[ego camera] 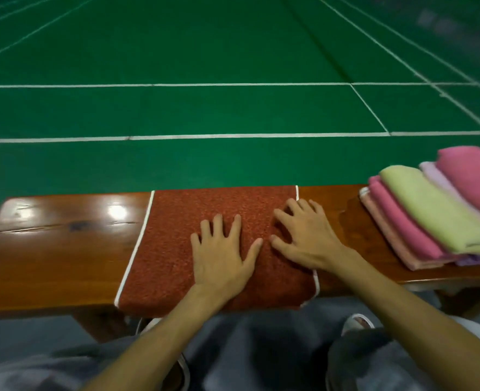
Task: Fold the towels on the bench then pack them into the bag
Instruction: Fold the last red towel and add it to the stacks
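Laid flat across the glossy wooden tabletop [49, 249]: one nubbly rust-red towel [171, 249], rectangular, white-piped on both side edges; pressed onto it, left hand [222, 255] and right hand [303, 238], fingers splayed, grasping nothing. Toward the right end, one slanted pile of folded towels [431, 215]: at least five, pink, lime, lilac.

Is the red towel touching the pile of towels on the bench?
No, the red towel lies apart from the pile, with bare bench showing between them.
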`<move>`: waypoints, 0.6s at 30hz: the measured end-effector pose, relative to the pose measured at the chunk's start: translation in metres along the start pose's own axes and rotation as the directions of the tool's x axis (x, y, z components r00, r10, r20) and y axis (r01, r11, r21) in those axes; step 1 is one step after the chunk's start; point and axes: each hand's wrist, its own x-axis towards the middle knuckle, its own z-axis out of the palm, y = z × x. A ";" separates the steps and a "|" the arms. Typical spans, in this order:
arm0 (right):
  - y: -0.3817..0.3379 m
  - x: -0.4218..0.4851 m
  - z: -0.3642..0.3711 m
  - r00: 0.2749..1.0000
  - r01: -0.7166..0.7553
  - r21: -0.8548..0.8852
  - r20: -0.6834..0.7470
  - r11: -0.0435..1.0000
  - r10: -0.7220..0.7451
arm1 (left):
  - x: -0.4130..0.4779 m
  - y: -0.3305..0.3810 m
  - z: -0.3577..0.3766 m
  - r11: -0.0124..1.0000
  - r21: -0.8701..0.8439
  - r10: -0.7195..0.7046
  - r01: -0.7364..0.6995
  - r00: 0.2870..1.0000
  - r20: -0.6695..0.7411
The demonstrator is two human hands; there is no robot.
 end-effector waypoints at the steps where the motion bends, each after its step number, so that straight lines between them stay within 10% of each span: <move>1: 0.009 -0.006 0.000 0.998 -0.021 0.002 -0.055 1.000 0.021 | 0.002 0.005 -0.001 0.999 -0.014 0.052 -0.053 0.998 -0.020; 6: 0.033 -0.022 0.017 0.961 -0.051 0.132 -0.264 0.990 0.085 | 0.028 -0.016 -0.014 0.904 -0.258 0.339 -0.341 0.939 -0.053; 9: 0.026 -0.017 0.022 0.950 -0.142 0.198 -0.247 0.970 0.190 | 0.049 -0.040 -0.014 0.890 -0.089 0.437 -0.448 0.892 -0.114; 18: 0.022 -0.006 0.035 0.993 -0.009 0.069 0.115 0.998 0.001 | 0.018 -0.052 0.008 0.975 0.019 0.217 -0.219 0.973 0.084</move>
